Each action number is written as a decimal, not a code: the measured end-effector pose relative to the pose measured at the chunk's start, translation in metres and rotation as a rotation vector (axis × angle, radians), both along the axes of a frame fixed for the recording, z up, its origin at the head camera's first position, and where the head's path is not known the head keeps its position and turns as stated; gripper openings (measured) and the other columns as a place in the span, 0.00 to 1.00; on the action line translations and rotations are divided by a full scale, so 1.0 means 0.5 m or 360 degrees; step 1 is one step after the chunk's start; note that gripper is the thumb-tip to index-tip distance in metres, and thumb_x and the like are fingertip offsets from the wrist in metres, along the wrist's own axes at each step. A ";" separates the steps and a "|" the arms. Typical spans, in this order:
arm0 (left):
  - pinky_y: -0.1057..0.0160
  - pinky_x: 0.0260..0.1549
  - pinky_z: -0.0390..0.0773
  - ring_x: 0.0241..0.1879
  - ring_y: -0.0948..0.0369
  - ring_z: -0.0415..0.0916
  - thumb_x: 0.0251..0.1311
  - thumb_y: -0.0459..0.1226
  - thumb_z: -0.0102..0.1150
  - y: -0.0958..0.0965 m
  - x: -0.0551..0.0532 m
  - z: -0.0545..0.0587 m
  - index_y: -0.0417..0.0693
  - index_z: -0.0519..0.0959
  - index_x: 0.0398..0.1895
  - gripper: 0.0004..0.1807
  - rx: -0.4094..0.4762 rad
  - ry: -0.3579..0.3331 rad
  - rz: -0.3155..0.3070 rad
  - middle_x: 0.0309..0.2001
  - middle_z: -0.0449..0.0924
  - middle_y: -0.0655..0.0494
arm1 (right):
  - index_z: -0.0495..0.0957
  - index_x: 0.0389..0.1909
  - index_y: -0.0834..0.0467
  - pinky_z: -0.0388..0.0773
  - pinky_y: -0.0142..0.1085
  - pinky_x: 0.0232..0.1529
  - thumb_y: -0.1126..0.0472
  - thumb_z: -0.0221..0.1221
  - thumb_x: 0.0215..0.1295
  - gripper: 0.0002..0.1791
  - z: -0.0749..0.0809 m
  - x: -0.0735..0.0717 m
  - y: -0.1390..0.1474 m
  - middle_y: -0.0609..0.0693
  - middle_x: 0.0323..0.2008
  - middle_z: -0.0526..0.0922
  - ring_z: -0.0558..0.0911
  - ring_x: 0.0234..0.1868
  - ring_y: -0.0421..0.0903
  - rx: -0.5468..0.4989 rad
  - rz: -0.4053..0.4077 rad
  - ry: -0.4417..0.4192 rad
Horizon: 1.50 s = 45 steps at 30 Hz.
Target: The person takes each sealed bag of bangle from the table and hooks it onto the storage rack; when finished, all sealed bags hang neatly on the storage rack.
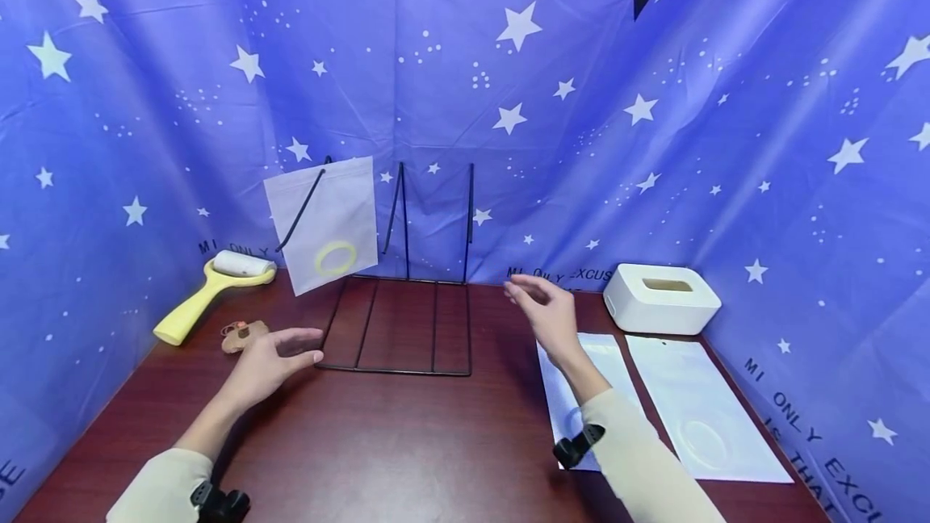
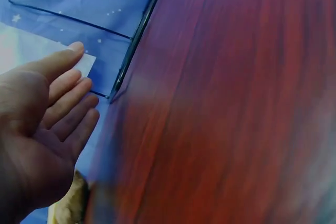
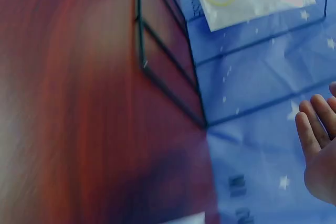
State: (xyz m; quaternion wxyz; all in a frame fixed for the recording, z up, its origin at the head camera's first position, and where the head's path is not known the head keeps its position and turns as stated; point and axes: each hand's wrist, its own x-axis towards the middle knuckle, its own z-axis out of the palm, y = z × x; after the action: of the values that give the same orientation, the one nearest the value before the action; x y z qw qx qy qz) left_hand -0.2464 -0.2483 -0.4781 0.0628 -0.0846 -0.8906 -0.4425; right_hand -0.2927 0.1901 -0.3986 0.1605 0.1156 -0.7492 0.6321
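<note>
A black wire rack (image 1: 434, 281) stands at the back of the table. From its left hook hangs a white plastic bag (image 1: 308, 220) with a yellow ring (image 1: 336, 258) showing through it. My left hand (image 1: 265, 366) is beside the rack's front left corner, thumb and fingers apart, holding nothing. In the left wrist view that palm (image 2: 37, 161) faces the camera. Right of the rack, my right hand (image 1: 548, 317) hovers near the two bags on the table, its fingers loosely bent and holding nothing. Only part of that hand (image 3: 320, 156) shows in the right wrist view.
Two white plastic bags, a nearer one (image 1: 606, 370) and one with a pale ring (image 1: 708, 418), lie at the right. Behind them sits a white tissue box (image 1: 661, 305). A yellow-handled lint roller (image 1: 192, 305) and a small brown item (image 1: 243, 335) lie at the left.
</note>
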 end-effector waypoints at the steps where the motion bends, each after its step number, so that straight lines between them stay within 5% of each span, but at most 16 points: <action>1: 0.72 0.49 0.80 0.59 0.49 0.82 0.64 0.44 0.71 -0.001 -0.001 -0.005 0.45 0.84 0.59 0.23 -0.0018 0.0010 0.0000 0.56 0.87 0.47 | 0.85 0.52 0.66 0.87 0.33 0.48 0.62 0.67 0.69 0.15 -0.014 -0.001 0.016 0.68 0.46 0.89 0.90 0.39 0.36 0.0015 -0.0025 0.0000; 7: 0.40 0.63 0.75 0.65 0.41 0.77 0.61 0.47 0.73 -0.006 -0.004 -0.032 0.47 0.85 0.59 0.24 -0.0208 0.0128 0.0051 0.62 0.82 0.38 | 0.83 0.54 0.69 0.87 0.32 0.49 0.63 0.65 0.71 0.16 -0.050 0.016 0.101 0.63 0.46 0.90 0.91 0.40 0.37 0.0054 -0.0133 -0.0054; 10: 0.32 0.63 0.70 0.68 0.35 0.72 0.60 0.48 0.74 -0.007 0.000 -0.041 0.47 0.84 0.60 0.27 -0.0275 0.0168 0.0074 0.66 0.77 0.33 | 0.81 0.56 0.71 0.86 0.31 0.49 0.63 0.63 0.72 0.18 -0.059 0.022 0.139 0.55 0.45 0.92 0.90 0.40 0.35 0.0077 -0.0169 -0.0114; 19: 0.32 0.65 0.69 0.68 0.36 0.73 0.59 0.47 0.75 -0.009 0.008 -0.050 0.46 0.85 0.59 0.26 -0.0337 0.0226 0.0101 0.67 0.77 0.36 | 0.83 0.59 0.64 0.79 0.18 0.45 0.57 0.64 0.72 0.20 -0.093 0.028 0.249 0.46 0.46 0.92 0.84 0.41 0.23 0.0335 -0.0391 -0.0257; 27: 0.33 0.66 0.68 0.69 0.38 0.73 0.59 0.47 0.74 -0.007 0.001 -0.053 0.46 0.85 0.60 0.27 -0.0361 0.0227 0.0091 0.66 0.79 0.38 | 0.83 0.59 0.63 0.76 0.17 0.40 0.52 0.65 0.71 0.23 -0.126 0.021 0.341 0.23 0.37 0.85 0.78 0.37 0.19 0.0551 -0.0571 -0.0372; 31: 0.33 0.66 0.68 0.68 0.38 0.73 0.59 0.46 0.75 -0.004 -0.001 -0.051 0.45 0.85 0.59 0.26 -0.0363 0.0231 0.0090 0.66 0.79 0.38 | 0.84 0.58 0.61 0.74 0.19 0.37 0.52 0.66 0.70 0.22 -0.138 0.018 0.371 0.30 0.38 0.85 0.75 0.35 0.22 0.0685 -0.0648 -0.0443; 36: 0.33 0.65 0.69 0.68 0.37 0.74 0.59 0.45 0.75 0.000 -0.004 -0.054 0.45 0.84 0.59 0.26 -0.0366 0.0235 0.0099 0.66 0.78 0.37 | 0.83 0.59 0.64 0.76 0.23 0.34 0.52 0.66 0.70 0.24 -0.153 0.013 0.391 0.50 0.39 0.88 0.76 0.33 0.27 0.0777 -0.0598 -0.0482; 45: 0.34 0.64 0.71 0.66 0.38 0.75 0.58 0.43 0.75 0.010 -0.004 -0.060 0.44 0.85 0.59 0.25 -0.0361 0.0270 0.0087 0.64 0.80 0.37 | 0.83 0.59 0.63 0.73 0.27 0.36 0.50 0.66 0.69 0.26 -0.174 0.012 0.413 0.58 0.48 0.85 0.74 0.37 0.33 0.0980 -0.0551 -0.0558</action>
State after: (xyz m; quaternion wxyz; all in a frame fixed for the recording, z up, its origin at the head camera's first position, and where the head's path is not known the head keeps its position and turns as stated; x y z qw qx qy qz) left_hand -0.2486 -0.2431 -0.5079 0.1400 -0.1038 -0.9283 -0.3284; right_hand -0.2868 0.3967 -0.4857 0.0921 -0.0794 -0.9282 0.3517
